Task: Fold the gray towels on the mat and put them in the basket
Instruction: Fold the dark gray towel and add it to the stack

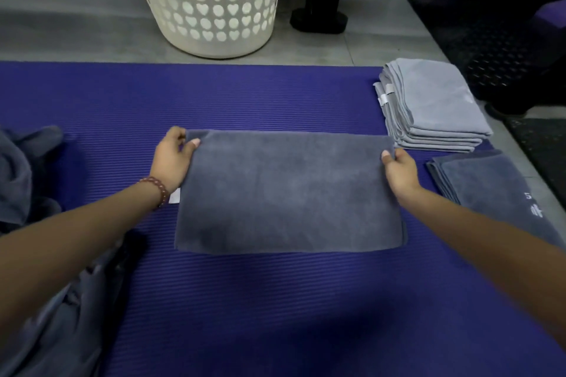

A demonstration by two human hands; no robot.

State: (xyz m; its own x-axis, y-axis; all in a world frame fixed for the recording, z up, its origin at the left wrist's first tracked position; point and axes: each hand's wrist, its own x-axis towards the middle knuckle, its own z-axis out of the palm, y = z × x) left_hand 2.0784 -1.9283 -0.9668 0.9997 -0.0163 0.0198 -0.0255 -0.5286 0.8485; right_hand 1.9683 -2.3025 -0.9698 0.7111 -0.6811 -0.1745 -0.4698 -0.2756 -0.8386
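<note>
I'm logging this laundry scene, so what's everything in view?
mat: one, purple, on the floor
towel: one, dark gray, folded, mid-mat
light stack: one, light gray, mat's far right
dark stack: one, dark gray, mat's near right
pile: one, dark gray, unfolded, left edge
basket: one, white, beyond the mat
stand: one, black, right of basket
bracelet: one, reddish-brown beads, left wrist
left hand: pinches towel's far-left corner
right hand: pinches towel's far-right corner

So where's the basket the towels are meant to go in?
The white basket stands on the floor at the top of the head view, just beyond the far edge of the mat, left of a black stand.
</note>
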